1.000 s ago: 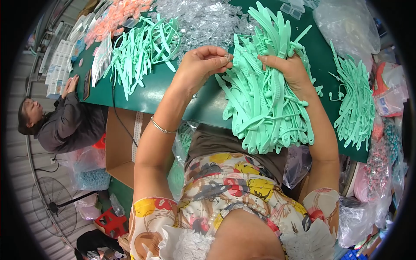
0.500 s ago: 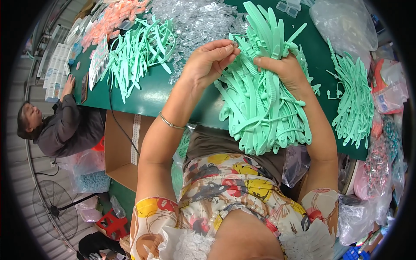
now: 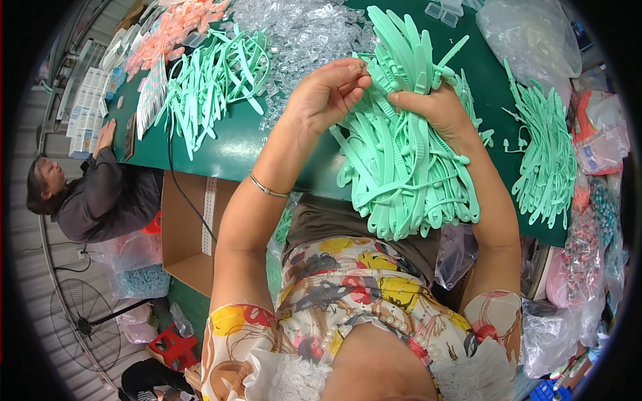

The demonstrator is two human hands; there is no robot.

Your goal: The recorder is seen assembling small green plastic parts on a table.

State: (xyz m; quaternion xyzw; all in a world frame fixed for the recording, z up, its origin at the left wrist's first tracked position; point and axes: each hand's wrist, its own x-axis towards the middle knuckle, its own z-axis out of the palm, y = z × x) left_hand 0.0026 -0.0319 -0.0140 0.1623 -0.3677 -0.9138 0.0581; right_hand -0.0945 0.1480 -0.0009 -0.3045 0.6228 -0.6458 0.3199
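One table [image 3: 231, 150] bears over its near edge a heap of straps [image 3: 401, 164], likely light, bendy and grippy, best clasped mid-bunch as the right hand [image 3: 440, 110] does, while the left hand [image 3: 324, 95] pinches a tiny, seemingly clear bit [image 3: 363, 69].

The main strap bundle [image 3: 401, 180] hangs over the table's [image 3: 224, 150] near edge, a second bundle [image 3: 547, 157] to its right, loose straps [image 3: 212, 83] over on its left. Plastic pieces [image 3: 304, 37] spread farther back, between loose straps and main bundle; below the edge, left, stands a cardboard box [image 3: 182, 234].
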